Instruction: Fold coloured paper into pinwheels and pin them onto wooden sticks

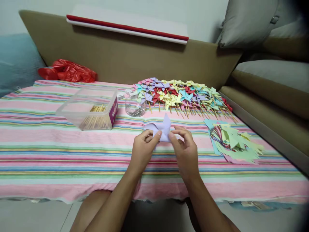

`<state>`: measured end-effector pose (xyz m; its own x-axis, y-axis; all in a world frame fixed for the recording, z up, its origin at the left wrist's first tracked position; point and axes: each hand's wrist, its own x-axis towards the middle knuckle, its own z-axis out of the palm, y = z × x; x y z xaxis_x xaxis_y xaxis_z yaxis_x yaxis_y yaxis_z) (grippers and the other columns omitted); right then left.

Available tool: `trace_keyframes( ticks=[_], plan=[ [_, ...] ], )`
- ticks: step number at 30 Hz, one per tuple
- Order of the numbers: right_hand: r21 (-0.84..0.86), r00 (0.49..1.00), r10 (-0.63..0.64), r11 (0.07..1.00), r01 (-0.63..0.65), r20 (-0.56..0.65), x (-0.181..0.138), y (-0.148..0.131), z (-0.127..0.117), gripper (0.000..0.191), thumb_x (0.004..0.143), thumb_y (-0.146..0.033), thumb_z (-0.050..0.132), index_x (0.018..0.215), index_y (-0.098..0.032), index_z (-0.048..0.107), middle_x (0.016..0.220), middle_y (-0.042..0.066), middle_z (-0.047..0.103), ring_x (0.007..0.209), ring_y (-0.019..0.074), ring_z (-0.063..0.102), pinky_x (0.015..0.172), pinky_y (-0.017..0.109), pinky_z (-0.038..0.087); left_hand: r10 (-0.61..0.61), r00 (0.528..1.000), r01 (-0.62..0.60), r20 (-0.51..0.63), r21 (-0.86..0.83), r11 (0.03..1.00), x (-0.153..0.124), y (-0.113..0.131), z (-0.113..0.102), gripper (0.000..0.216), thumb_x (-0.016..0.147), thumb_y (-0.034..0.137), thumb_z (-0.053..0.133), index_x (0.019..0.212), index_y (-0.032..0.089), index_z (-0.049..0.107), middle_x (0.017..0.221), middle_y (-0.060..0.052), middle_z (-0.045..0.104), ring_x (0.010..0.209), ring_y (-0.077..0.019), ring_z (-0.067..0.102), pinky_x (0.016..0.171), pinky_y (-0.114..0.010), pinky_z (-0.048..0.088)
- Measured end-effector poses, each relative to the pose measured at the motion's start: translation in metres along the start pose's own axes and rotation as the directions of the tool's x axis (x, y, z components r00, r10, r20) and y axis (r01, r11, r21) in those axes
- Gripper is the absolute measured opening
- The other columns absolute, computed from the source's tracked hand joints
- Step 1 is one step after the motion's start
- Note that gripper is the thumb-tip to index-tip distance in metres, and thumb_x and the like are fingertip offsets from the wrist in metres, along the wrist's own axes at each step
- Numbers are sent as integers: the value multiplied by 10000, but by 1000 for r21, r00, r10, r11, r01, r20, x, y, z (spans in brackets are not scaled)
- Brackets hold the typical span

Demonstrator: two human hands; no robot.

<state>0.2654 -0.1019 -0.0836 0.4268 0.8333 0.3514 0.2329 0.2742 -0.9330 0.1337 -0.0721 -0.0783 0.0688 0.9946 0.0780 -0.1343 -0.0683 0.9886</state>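
Observation:
A light purple paper pinwheel (164, 126), partly folded, is held up between my two hands over the striped cloth (101, 161). My left hand (146, 143) pinches its left side with the thumb on top. On the right side, my right hand (183, 145) grips the paper between thumb and fingers. One blade stands upright and another curls out to the left. No stick shows on this pinwheel. Beyond my hands sits a round clear tub (135, 108) of small metal pins. To its left stands a clear plastic box (87, 100) with wooden sticks (96, 120) in it.
Many finished pinwheels on sticks (178, 95) lie in a heap at the back right. Cut paper sheets (236, 141) are stacked at the right. A red plastic bag (70, 71) rests at the back left, and cushions (272, 74) border the right side.

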Motion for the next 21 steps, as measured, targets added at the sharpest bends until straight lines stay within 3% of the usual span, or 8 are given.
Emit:
trace_keyframes(
  ticks=[3,6,8,11,14,17,19,21],
  plan=[
    [119,992,109,988,-101,-57,2,12,-5,253,880,-458,666,998,-235,680,1175,68,664,1165,249,607,987,419,487,-1,997,-4,-75,-67,998,5,4,-10,416,837,420,732,631,189,454,584,55,404,587,-93,341,537,-225,259],
    [-42,996,73,996,-75,-46,20,28,-7,308,898,-504,628,996,-215,664,1097,75,690,1045,239,648,922,406,520,-27,998,20,-52,-123,992,6,10,-23,396,838,426,731,637,179,496,587,50,424,589,-92,353,540,-219,275],
    [-233,996,-26,972,45,81,47,33,4,328,938,-506,543,1004,-201,644,1029,90,713,954,236,677,843,391,542,-54,998,56,13,-178,983,5,13,-32,391,841,442,729,651,173,518,597,43,450,589,-92,371,541,-217,290],
    [-321,948,-117,922,215,297,103,28,44,271,943,-429,519,994,-199,654,1009,95,734,919,232,688,814,371,541,-61,993,88,104,-273,958,2,16,-47,408,831,455,749,654,173,514,593,46,444,571,-85,371,531,-213,298],
    [-372,826,-152,838,399,543,155,14,103,189,916,-301,556,987,-203,701,1036,83,752,933,218,682,870,358,515,-51,977,119,207,-329,937,3,18,-65,353,820,448,770,708,161,597,607,35,463,573,-87,393,534,-216,312],
    [-392,624,-64,728,563,779,187,8,159,180,868,-176,614,980,-224,746,1041,55,770,928,205,689,869,323,496,-63,973,149,224,-388,909,8,19,-78,291,804,419,795,765,155,680,637,23,486,590,-86,408,549,-212,326],
    [-409,510,38,651,640,859,198,11,187,166,834,-123,660,921,-221,762,1014,57,777,924,208,694,859,308,490,-68,975,157,212,-436,886,12,19,-82,245,806,401,798,806,166,728,663,12,521,602,-86,428,559,-205,342],
    [-437,436,149,572,694,887,203,18,205,86,843,-133,690,831,-194,750,950,75,774,905,213,694,860,320,496,-69,974,167,215,-477,863,13,18,-81,214,809,393,798,841,185,762,693,-1,558,620,-92,463,580,-208,372]
  ],
)
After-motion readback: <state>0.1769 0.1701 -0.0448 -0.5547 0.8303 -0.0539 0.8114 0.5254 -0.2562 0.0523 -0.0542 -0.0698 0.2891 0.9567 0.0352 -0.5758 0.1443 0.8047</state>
